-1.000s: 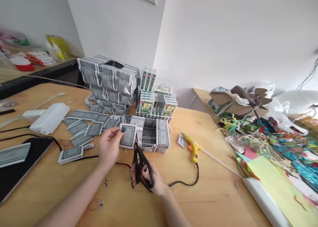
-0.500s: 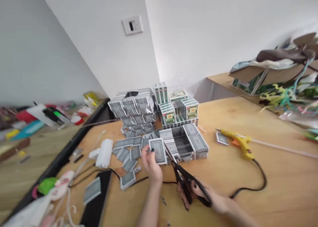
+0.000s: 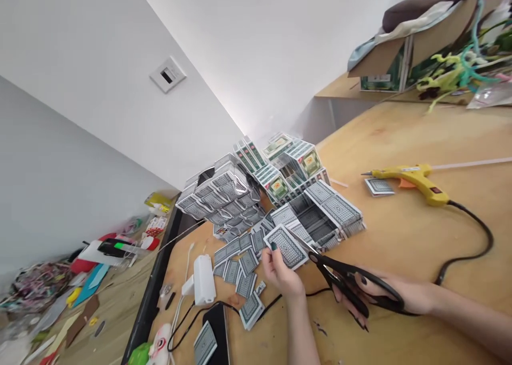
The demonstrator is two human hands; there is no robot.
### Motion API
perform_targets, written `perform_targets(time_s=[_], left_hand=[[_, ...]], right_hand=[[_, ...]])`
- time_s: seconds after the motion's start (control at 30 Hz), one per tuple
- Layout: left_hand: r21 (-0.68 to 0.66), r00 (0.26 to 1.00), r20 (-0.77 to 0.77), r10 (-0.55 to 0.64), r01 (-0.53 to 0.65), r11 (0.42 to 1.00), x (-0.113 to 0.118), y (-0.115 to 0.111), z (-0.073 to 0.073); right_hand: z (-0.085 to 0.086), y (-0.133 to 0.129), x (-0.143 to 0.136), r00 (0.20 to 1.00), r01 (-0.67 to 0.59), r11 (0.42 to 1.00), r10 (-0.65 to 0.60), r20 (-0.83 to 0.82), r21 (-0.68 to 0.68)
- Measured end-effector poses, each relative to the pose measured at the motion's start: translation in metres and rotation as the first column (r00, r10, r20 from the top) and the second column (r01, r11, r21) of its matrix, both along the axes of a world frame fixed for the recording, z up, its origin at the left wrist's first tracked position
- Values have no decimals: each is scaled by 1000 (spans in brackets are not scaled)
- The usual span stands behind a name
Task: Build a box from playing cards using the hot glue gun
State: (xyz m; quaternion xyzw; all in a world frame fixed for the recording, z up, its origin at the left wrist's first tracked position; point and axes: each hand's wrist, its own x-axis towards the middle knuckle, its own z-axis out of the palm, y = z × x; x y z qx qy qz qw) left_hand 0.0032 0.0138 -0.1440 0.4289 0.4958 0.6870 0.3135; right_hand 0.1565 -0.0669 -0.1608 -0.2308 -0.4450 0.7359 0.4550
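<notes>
Between thumb and fingers, my left hand [image 3: 282, 276] pinches a playing card [image 3: 287, 246], its grey patterned back facing up. My right hand [image 3: 378, 290] has its fingers through the handles of black scissors [image 3: 340, 272]. The blades are partly apart and lie at the card's right edge; whether they touch it I cannot tell. Just behind sits an open-topped box shape built of cards [image 3: 336, 208]. Loose cards [image 3: 244, 272] lie spread to the left of my left hand.
A yellow glue gun [image 3: 412, 178] lies at the right beside a card stack [image 3: 379, 187], its cord curving toward me. Behind stand a tiered card structure [image 3: 224, 194] and green card boxes [image 3: 310, 162]. A white power adapter [image 3: 204, 280] and a black phone-like slab [image 3: 221, 322] are at the left.
My view has tilted and shifted, so the whole scene looks rotated. Both hands keep their hold on the card and the scissors, with the blades still by the card's right edge.
</notes>
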Motion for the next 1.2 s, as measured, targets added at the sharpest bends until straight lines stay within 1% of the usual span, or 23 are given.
perform_targets(time_s=[0.03,0.1,0.2,0.3,0.37,0.47,0.53,0.57,0.63,0.73,0.83,0.9,0.97,1.03,1.2], left_hand=[[0,1000,-11,3,-3,1000,0,0,0],[-9,1000,-16,9,-10,1000,0,1,-1],[-23,999,29,43,-43,999,0,2,-4],[-21,994,70,87,-86,996,1,2,-8],[-21,997,45,67,-66,998,1,1,-9],[-23,1000,-24,3,-4,1000,1,-1,-8],[-19,999,-46,9,-10,1000,2,-1,-7],[-20,999,-48,21,-22,1000,2,0,-6],[-30,999,-22,44,-44,999,3,2,-5],[-66,992,82,93,-87,994,6,5,-5],[-120,980,143,139,-123,985,10,6,-3],[-152,977,141,162,-140,978,12,6,-1],[-153,977,124,172,-152,976,15,4,1],[-118,985,96,144,-132,984,16,0,3],[12,999,19,35,-35,999,19,-10,9]], right_hand=[[4,3,5,996,-85,996,85,8,16],[9,7,13,988,-154,988,154,-27,20],[8,10,15,986,-150,988,151,-74,24],[6,10,13,984,-161,986,164,-64,46],[8,9,13,989,-142,989,144,-36,52],[20,5,13,997,-76,997,75,36,19],[30,3,13,993,-94,996,94,74,2],[34,3,13,987,-138,990,136,79,16],[41,2,14,979,-166,985,160,124,42],[46,0,14,971,-151,984,131,200,90],[45,-4,12,970,-147,983,122,211,109],[43,-6,10,969,-166,982,144,200,96],[39,-8,8,968,-180,980,162,192,83],[35,-9,7,970,-183,979,166,179,87],[27,-8,7,971,-170,983,155,181,73]])
